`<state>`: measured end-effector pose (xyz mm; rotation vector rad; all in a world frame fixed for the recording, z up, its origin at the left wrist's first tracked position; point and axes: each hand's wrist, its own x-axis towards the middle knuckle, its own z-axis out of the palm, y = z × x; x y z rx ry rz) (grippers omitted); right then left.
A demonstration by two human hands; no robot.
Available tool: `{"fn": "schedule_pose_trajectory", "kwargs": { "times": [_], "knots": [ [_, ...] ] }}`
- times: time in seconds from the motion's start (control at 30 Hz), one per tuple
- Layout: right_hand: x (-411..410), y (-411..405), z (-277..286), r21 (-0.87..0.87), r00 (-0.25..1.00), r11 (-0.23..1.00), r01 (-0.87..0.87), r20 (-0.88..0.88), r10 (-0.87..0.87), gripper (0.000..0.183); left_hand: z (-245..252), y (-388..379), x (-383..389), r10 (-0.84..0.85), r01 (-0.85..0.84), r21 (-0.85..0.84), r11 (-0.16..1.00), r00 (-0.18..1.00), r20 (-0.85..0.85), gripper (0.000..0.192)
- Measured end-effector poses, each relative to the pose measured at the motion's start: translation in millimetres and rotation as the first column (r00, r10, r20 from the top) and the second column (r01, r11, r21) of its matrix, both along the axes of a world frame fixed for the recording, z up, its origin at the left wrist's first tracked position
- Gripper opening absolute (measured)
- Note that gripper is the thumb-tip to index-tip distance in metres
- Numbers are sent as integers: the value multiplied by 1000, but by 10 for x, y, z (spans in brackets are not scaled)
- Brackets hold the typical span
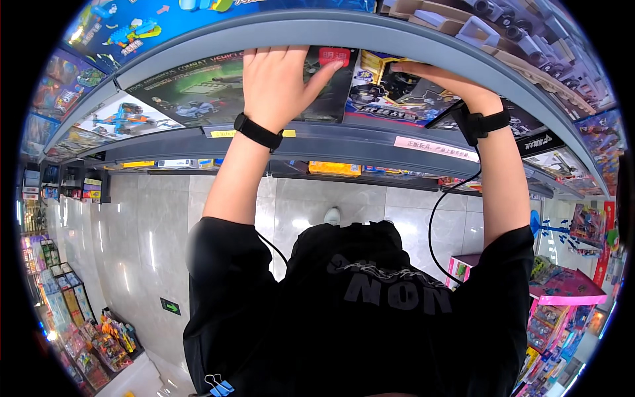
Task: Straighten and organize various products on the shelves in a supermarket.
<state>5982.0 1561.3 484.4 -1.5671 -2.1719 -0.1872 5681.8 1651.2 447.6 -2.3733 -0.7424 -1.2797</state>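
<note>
My left hand (pixel 278 84) lies over a dark toy box with a green picture of combat vehicles (pixel 213 89), its thumb spread and its fingertips hidden under the grey shelf edge above. To the right, my right hand (pixel 446 82) reaches in beneath the same edge, over a yellow, black and blue toy box (pixel 382 97); part of its fingers is hidden. Whether either hand grips a box cannot be told. Black straps circle both wrists, and a black cable hangs from the right one.
The upper grey shelf edge (pixel 317 27) arches over both hands, with large toy boxes above it. Below runs a lower shelf edge (pixel 347 144) with paper labels. A white-and-orange toy box (pixel 129 119) stands at left. Pink display shelving (pixel 570 297) is at lower right.
</note>
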Motion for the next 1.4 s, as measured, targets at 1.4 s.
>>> {"fn": "schedule_pose_trajectory", "kwargs": {
  "times": [1.4],
  "knots": [
    [1276, -1133, -36, 203, 884, 885, 419, 133, -449, 38, -58, 30, 44, 33, -32, 40, 999, 999, -32, 59]
  ]
}}
